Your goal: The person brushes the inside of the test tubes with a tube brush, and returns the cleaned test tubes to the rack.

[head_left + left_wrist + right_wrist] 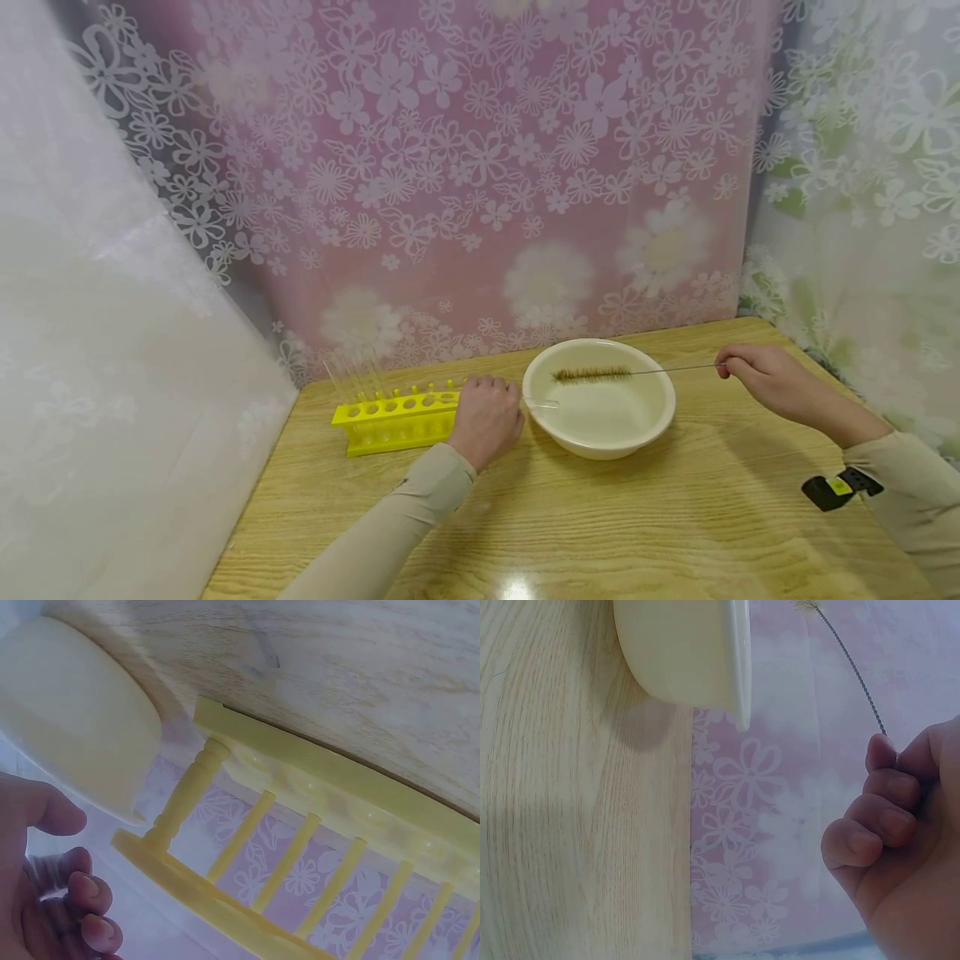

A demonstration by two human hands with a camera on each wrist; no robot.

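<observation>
My left hand (487, 419) grips a clear glass test tube (543, 404), its end poking out over the left rim of a cream plastic basin (603, 444). In the left wrist view, the curled fingers (88, 892) wrap the glass and cover most of it. On the right, my right hand (765, 375) pinches the twisted wire handle of a test tube brush (596, 375). The brown bristles hang level above the basin, pointing left. Close beside the left hand stands a yellow test tube rack (397, 442), partly covered by that hand.
Several glass tubes (360, 379) stand upright at the rack's left end, and short yellow pegs line its back. The wooden table (600, 533) reaches back to a flowered pink curtain (465, 167). Pale sheeting (112, 375) hangs on the left.
</observation>
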